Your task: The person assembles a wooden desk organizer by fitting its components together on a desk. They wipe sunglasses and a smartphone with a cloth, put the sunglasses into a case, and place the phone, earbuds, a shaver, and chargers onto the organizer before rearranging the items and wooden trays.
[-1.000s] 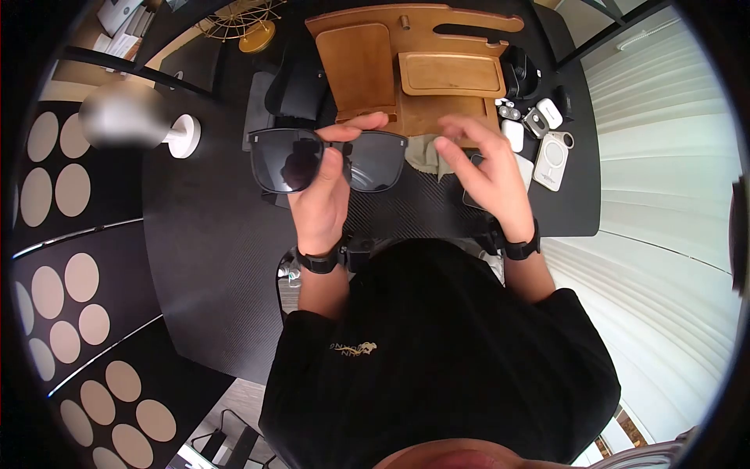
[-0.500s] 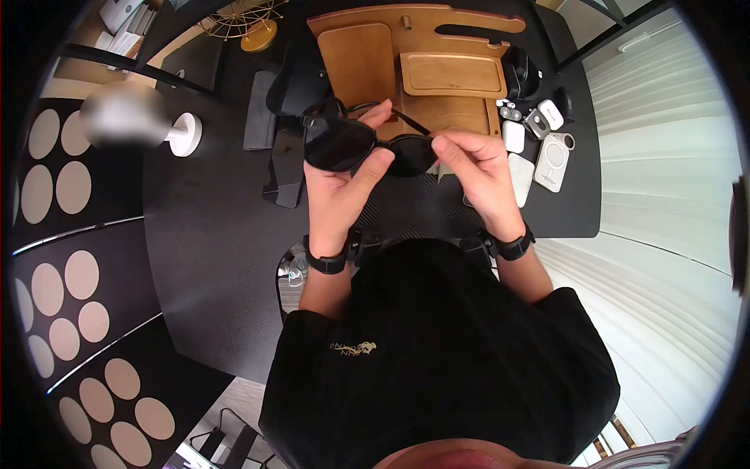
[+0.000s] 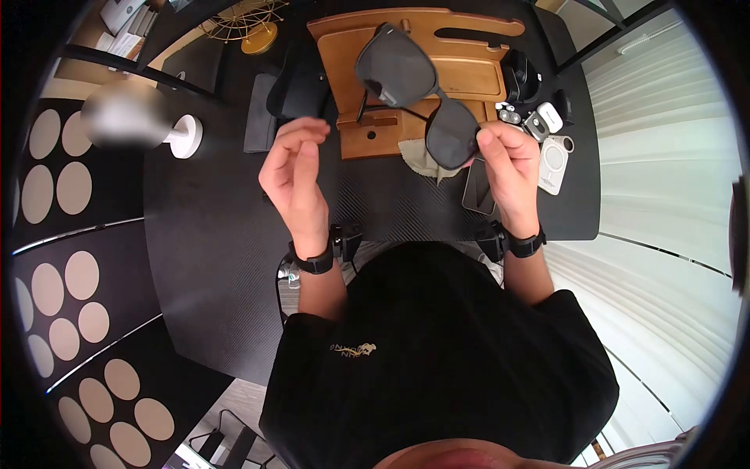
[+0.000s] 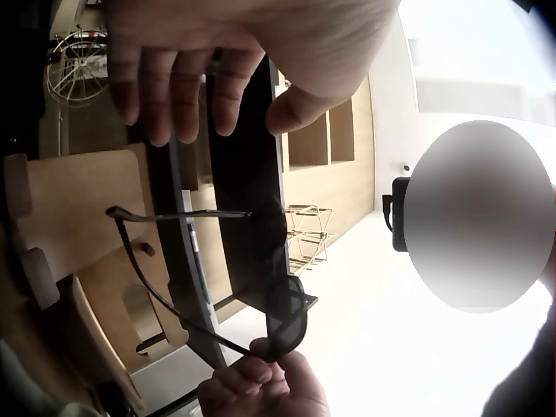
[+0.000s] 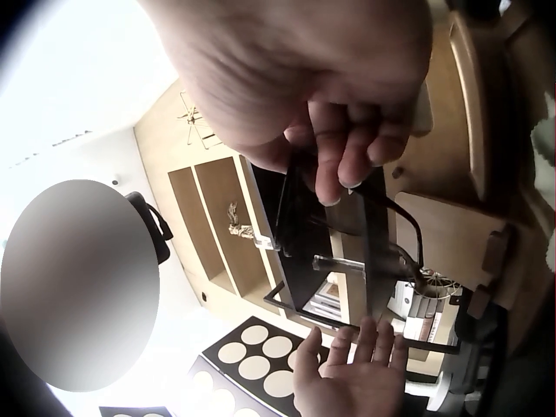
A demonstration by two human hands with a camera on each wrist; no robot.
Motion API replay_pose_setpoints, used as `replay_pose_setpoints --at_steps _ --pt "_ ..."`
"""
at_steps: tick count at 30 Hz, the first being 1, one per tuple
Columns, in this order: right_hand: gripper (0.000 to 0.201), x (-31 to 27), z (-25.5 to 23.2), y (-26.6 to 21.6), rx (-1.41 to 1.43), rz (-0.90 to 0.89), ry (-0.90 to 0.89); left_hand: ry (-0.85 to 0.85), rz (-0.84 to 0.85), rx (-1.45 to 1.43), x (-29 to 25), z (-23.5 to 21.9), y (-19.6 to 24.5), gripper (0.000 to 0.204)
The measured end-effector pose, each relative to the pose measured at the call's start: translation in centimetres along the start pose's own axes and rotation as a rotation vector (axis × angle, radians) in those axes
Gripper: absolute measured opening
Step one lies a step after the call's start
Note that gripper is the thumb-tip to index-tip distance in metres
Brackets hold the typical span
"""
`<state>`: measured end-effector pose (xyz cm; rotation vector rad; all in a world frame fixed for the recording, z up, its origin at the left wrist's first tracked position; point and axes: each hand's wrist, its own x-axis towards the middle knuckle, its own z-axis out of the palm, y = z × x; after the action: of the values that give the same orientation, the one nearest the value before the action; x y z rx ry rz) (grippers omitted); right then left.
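Dark-lensed sunglasses (image 3: pixel 398 66) with a black frame are raised above the desk, tilted, with one lens higher and farther left than the other. My right hand (image 3: pixel 513 168) pinches them between thumb and fingers at the outer edge of the lower lens. Their temples are unfolded in the left wrist view, where the frame (image 4: pixel 287 321) shows side-on. To the left of the sunglasses, my left hand (image 3: pixel 297 176) is raised, apart from them, its fingers loosely bent around nothing. In the right wrist view, that left hand (image 5: pixel 352 373) faces palm up with fingers spread.
Behind the sunglasses stands a wooden desk organizer (image 3: pixel 359 146). A grey-green cloth (image 3: pixel 422 166) lies before it, with a phone (image 3: pixel 479 191) to the right. Farther right are a white magnetic-ring device (image 3: pixel 553 164) and small white cases (image 3: pixel 549 116). A dark grey pad (image 3: pixel 260 117) lies left.
The left hand held the sunglasses at the bridge, then both hands held them. Now the left hand has let go and drawn left, and the right hand alone holds them, tilted and farther right.
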<state>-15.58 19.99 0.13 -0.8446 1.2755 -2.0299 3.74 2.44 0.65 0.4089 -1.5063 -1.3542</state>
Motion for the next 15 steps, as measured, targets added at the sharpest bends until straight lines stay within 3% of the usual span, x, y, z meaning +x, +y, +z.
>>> replay_pose_setpoints --at_steps 3,6,10,15 --pt "0.017 -0.11 0.06 -0.35 -0.006 -0.009 -0.052 0.063 0.017 0.098 0.29 1.23 0.46 0.022" --pt "0.016 -0.06 0.1 -0.52 0.082 -0.007 -0.103 -0.098 -0.219 0.154 0.26 1.27 0.91 0.034" --pt "0.016 -0.05 0.31 -0.21 0.081 -0.008 -0.094 -0.228 -0.139 0.302 0.08 1.35 0.49 0.033" --pt "0.015 -0.41 0.28 -0.07 0.093 0.003 -0.086 -0.148 -0.091 0.364 -0.22 1.72 -0.03 0.039"
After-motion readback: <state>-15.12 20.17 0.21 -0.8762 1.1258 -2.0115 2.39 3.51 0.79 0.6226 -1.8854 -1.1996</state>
